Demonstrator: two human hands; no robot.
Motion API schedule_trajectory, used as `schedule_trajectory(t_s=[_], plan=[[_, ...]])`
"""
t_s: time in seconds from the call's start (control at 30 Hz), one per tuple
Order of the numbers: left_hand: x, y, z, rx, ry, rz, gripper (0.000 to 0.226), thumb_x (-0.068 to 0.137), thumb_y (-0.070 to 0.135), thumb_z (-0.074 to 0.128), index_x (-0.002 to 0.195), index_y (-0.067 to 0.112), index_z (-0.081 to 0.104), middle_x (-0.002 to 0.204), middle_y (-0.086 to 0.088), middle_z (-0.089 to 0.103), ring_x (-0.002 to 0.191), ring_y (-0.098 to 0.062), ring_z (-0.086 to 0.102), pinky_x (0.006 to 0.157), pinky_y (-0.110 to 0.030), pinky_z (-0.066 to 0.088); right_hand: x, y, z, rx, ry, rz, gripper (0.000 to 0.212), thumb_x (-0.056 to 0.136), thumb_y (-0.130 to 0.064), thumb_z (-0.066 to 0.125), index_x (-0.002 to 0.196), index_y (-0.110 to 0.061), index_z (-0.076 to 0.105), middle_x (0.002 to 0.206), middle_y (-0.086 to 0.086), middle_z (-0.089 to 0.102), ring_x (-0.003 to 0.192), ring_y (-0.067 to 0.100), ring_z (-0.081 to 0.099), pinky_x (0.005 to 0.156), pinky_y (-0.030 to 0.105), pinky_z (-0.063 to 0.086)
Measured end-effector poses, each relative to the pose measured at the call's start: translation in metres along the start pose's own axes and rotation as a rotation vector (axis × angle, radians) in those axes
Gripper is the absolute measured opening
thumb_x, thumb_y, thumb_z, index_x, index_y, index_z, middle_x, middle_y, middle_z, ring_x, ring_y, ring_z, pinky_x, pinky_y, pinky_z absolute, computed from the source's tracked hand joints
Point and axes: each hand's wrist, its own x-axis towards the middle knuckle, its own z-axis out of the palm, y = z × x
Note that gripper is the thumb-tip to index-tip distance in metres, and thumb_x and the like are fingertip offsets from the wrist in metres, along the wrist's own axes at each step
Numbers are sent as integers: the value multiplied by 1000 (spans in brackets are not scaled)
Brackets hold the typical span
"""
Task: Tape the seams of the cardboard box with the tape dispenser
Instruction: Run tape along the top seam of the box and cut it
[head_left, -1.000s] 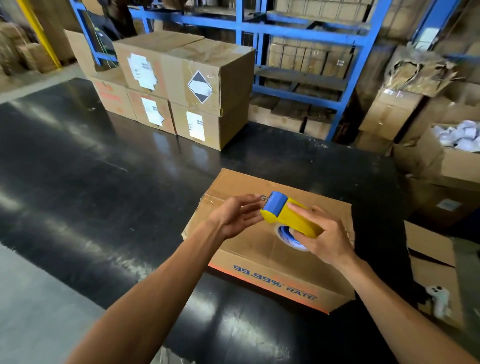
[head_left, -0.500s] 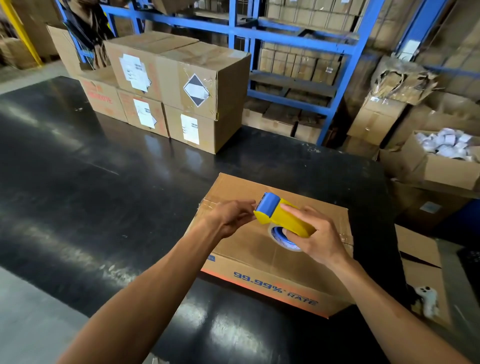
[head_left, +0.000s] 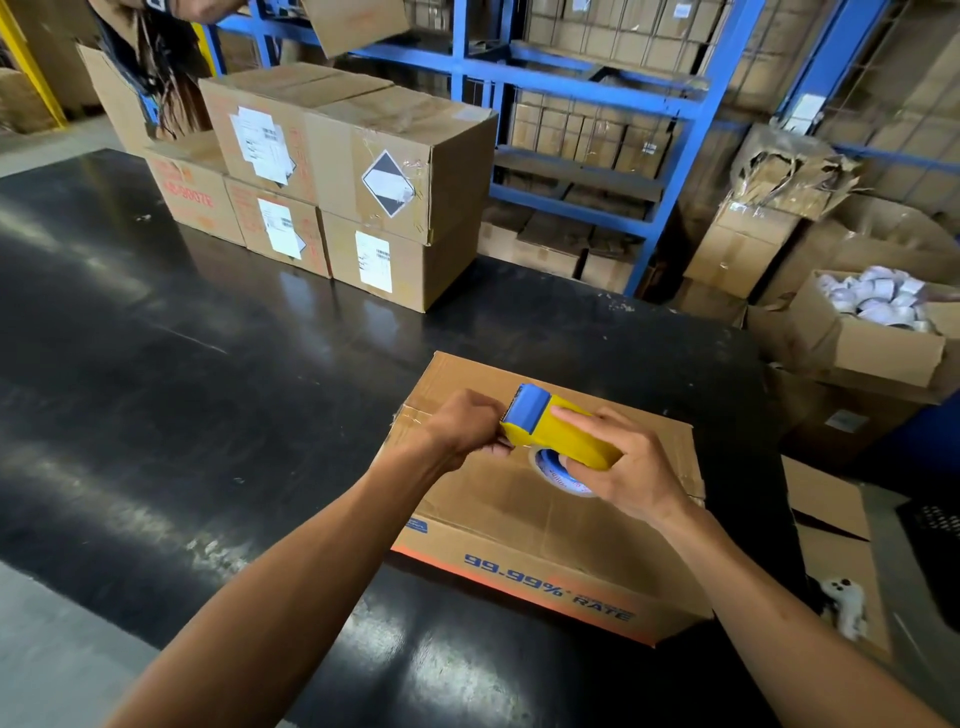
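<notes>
A closed cardboard box (head_left: 519, 525) with blue "99.99% RATE" print lies on the black table (head_left: 208, 395) in front of me. Clear tape runs across its far part. My right hand (head_left: 631, 467) grips a yellow tape dispenser (head_left: 558, 434) with a blue front, held just above the box top. The tape roll (head_left: 556, 470) shows under it. My left hand (head_left: 460, 428) is at the dispenser's front end, fingers pinched together there, apparently on the tape end; the tape itself is too clear to make out.
Stacked labelled cartons (head_left: 337, 182) stand at the table's far side. Blue shelving (head_left: 571, 104) with more cartons rises behind. An open box of white rolls (head_left: 872, 312) sits at the right. Flat cardboard (head_left: 836, 545) lies beside the table. Another person (head_left: 150, 52) stands at the top left.
My left hand has closed in on the dispenser's front end and pinched its fingers. The dispenser stays above the box, shifted slightly.
</notes>
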Motion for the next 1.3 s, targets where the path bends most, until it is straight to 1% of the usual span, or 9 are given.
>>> schedule_trajectory(t_s=[0.23,0.37,0.53,0.73,0.9,1.03,1.1,1.2,1.3], plan=[[11,-5,-9,235,-7,54,37,92,-8,35,94,-1,72,79,-14,68,67,-15,64,70,-28,59,10,10,0,-20,-111,59,61,79,-29,79,134,-42,56,99,-1,59,87,16,62,67,35,56],[16,-5,-12,266,-14,67,36,94,-7,36,96,0,72,74,-7,66,64,-10,62,59,-17,55,20,10,-1,-24,-147,74,60,77,-39,77,132,-48,55,104,1,61,91,17,63,71,39,56],[17,-5,-20,279,-32,81,34,94,-5,39,88,3,71,72,-6,66,63,-10,61,61,-20,56,28,4,-2,-56,-164,25,58,75,-47,74,130,-47,57,99,-2,61,86,17,63,68,39,55],[24,-18,-59,142,100,32,21,94,2,59,76,3,71,71,-11,66,62,-17,58,64,-32,55,34,5,-18,-148,-109,25,57,70,-55,74,123,-36,67,85,-7,57,69,15,59,60,33,50],[22,-22,-87,41,144,57,23,97,7,56,82,-1,72,66,-9,60,61,-14,56,60,-27,54,35,9,-23,-168,-123,22,58,68,-52,78,122,-30,70,79,-5,54,64,14,55,57,29,46],[26,-23,-88,-75,123,11,37,95,36,62,88,0,70,71,-7,60,69,-19,58,66,-33,51,39,9,-12,-190,-145,43,59,68,-54,77,124,-38,66,83,-5,53,69,14,57,60,33,49],[27,-28,-91,18,153,1,41,88,48,68,85,7,72,75,-3,65,73,-18,63,63,-30,51,40,8,-7,-214,-158,56,60,68,-55,78,125,-40,65,83,-9,50,70,11,56,58,29,48],[33,-39,-90,19,318,42,33,85,40,74,80,7,71,75,-7,65,70,-18,61,61,-32,54,45,2,2,-238,-167,63,60,68,-59,76,125,-42,64,83,-17,45,69,4,52,58,14,37],[38,-52,-93,-21,421,76,29,85,39,75,80,10,74,79,-11,71,70,-19,65,71,-38,58,53,-1,12,-275,-193,75,60,69,-54,79,125,-42,64,81,-19,44,68,3,50,58,9,33]])
